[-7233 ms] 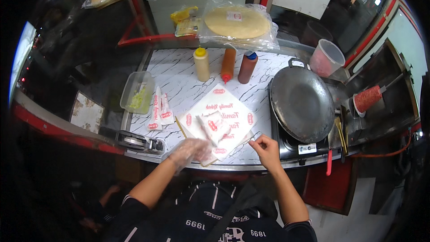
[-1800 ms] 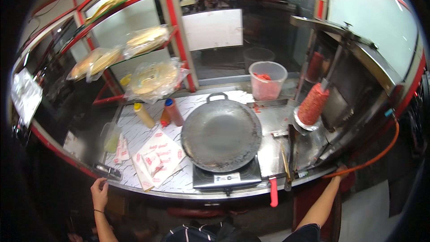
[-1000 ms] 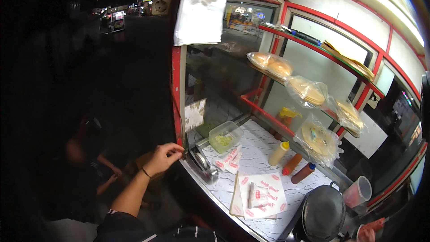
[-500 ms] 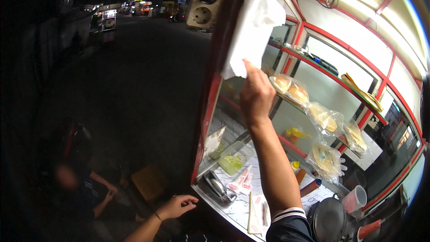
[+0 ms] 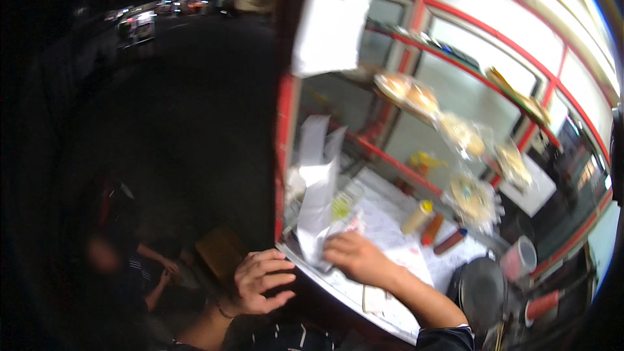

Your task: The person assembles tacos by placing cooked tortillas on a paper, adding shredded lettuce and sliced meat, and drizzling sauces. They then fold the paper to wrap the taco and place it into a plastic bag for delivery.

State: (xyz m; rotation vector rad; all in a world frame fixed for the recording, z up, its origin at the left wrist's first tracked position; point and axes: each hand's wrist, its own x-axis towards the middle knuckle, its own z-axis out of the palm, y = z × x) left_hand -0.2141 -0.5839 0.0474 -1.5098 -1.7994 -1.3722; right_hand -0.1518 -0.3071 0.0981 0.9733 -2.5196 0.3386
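Observation:
My right hand (image 5: 356, 257) is low over the counter, its fingers closed on the lower end of a white plastic bag (image 5: 316, 185). The bag stretches upward in a narrow sheet, two strips like handles at its top, and hides part of a container with green contents (image 5: 340, 208). My left hand (image 5: 261, 282) hovers left of the counter's front corner with fingers spread, apart from the bag and holding nothing. Above, a bunch of white plastic bags (image 5: 335, 19) hangs from the stall's post. Motion blurs this view.
Squeeze bottles (image 5: 430, 224) stand on the white counter (image 5: 385, 188), with a dark round pan (image 5: 481, 296) and a tub (image 5: 519, 259) to the right. Bagged buns (image 5: 406, 93) and flatbreads (image 5: 465, 135) sit on a shelf. A person (image 5: 140, 273) sits at lower left.
My right hand has come down from the hanging bunch to the counter, bringing one white plastic bag. My left hand has risen slightly and spread its fingers. The view has shifted.

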